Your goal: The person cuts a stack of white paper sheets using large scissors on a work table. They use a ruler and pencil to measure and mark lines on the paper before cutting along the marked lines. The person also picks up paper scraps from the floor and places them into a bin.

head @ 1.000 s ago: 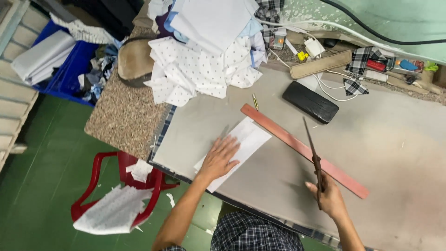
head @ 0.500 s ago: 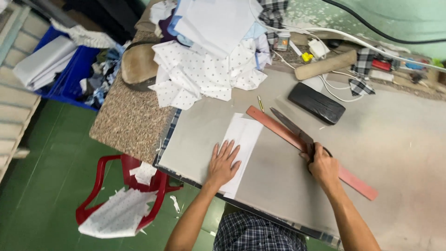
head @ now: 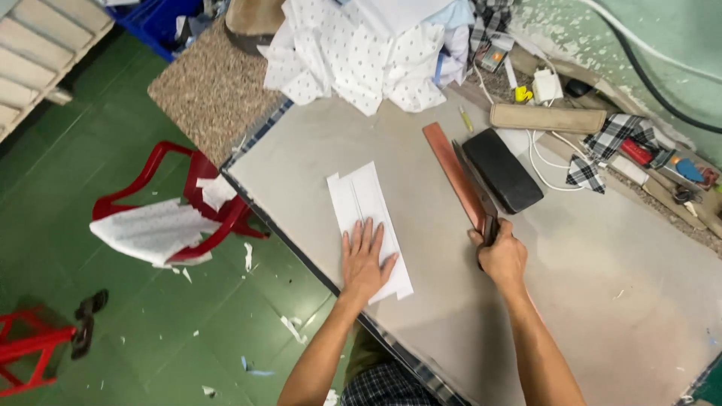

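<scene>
Head view: left hand [head: 365, 261] flat on white fabric strip [head: 368, 218]; right hand [head: 500, 256] grips scissors [head: 477, 193].

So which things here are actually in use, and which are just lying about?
In use: left hand flat on white folded cloth; right hand gripping scissors beside reddish ruler.
Lying about: black block, dotted fabric pile, red chair, chargers and cables.
</scene>
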